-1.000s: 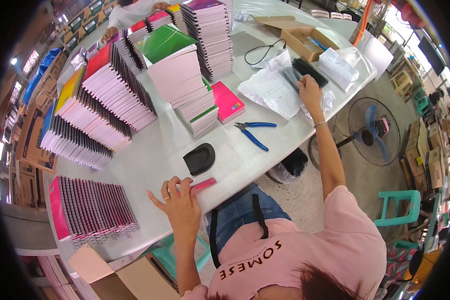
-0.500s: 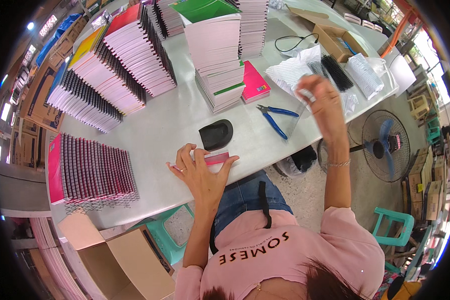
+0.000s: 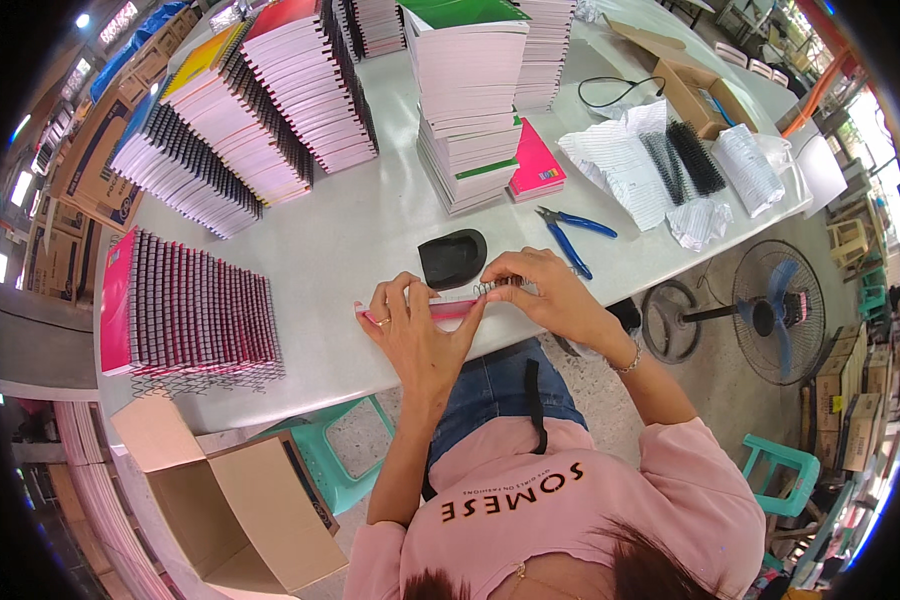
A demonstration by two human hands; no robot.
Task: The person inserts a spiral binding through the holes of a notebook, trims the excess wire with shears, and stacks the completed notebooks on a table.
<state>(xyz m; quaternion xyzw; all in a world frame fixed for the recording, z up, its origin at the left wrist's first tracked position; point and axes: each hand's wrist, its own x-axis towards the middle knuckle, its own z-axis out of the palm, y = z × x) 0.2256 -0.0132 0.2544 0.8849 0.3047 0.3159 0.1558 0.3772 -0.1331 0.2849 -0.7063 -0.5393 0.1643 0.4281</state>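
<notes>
While the left hand (image 3: 420,335) pinches a thin pink book (image 3: 454,310) between thumb and fingers, the right hand (image 3: 560,297) holds a wire coil (image 3: 488,288) tight in its fingertips at the book's right end. The book is on the table (image 3: 320,240), close to the near edge and right in front of the person; I cannot tell if the coil has gone into it. Just past the hands sits a black tray (image 3: 454,258), and past the right hand lie blue pliers (image 3: 575,240). Off to the left is a pink pile (image 3: 205,305) with wire backs. Farther off are a tall stack (image 3: 467,85) with a green top and a few pink books (image 3: 536,165) beside it. Over on the right, paper (image 3: 595,150) lies spread under black coils (image 3: 695,160), with a brown box (image 3: 685,95) behind. If the left hand goes loose, the book could tip or its pages could slip, and then the coil might snag. If the right hand pushes too hard, the thin wire might bend. Half a second ago the right hand was up near the pliers, well apart from the book; now it is down beside the left hand, which has stayed on the book
</notes>
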